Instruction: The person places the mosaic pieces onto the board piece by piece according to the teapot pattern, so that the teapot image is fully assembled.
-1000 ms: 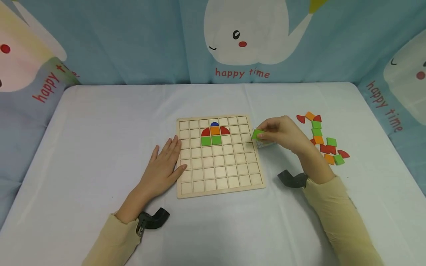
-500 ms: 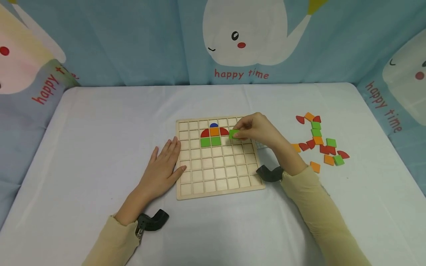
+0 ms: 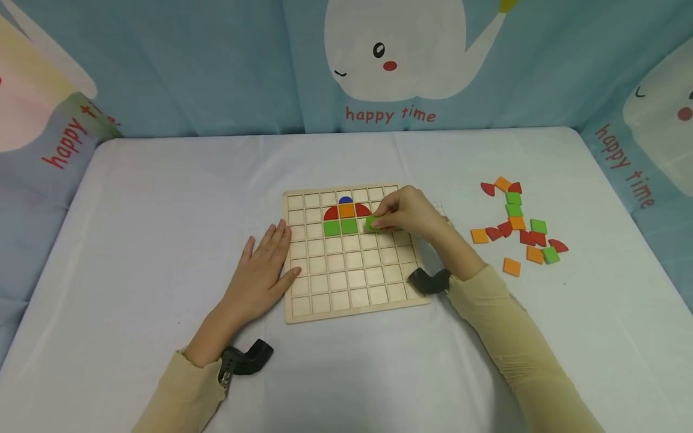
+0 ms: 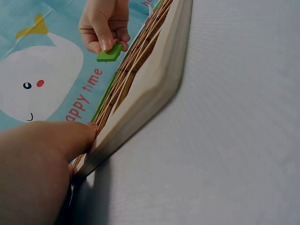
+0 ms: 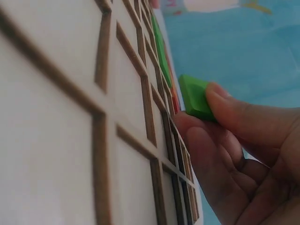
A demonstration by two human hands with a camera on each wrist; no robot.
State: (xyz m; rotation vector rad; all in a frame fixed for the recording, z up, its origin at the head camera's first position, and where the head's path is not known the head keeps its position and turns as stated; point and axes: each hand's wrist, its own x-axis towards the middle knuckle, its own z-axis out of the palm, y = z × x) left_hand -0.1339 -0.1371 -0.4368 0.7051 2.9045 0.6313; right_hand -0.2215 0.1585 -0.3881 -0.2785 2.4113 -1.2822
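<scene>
A wooden grid board (image 3: 335,281) lies on the white table. In its upper rows sit a blue half-round tile (image 3: 345,199), an orange square tile (image 3: 346,210) between two red quarter-round tiles (image 3: 331,213), and two green square tiles (image 3: 349,226). My right hand (image 3: 408,213) pinches another green square tile (image 5: 194,96) between thumb and fingers, close over the cell right of the green pair. My left hand (image 3: 260,267) lies with straight fingers along the board's left edge; the left wrist view shows its thumb (image 4: 77,138) on the rim.
Right of the board, loose tiles lie scattered: orange squares (image 3: 511,267), green squares (image 3: 550,255) and red curved pieces (image 3: 558,246). A sheet with a printed grid (image 3: 437,208) lies partly under my right hand. A blue patterned curtain (image 3: 216,72) hangs behind the table.
My right hand has carried the green tile leftward from beside the board to over the cell by the green pair. The left hand has stayed at the board's edge.
</scene>
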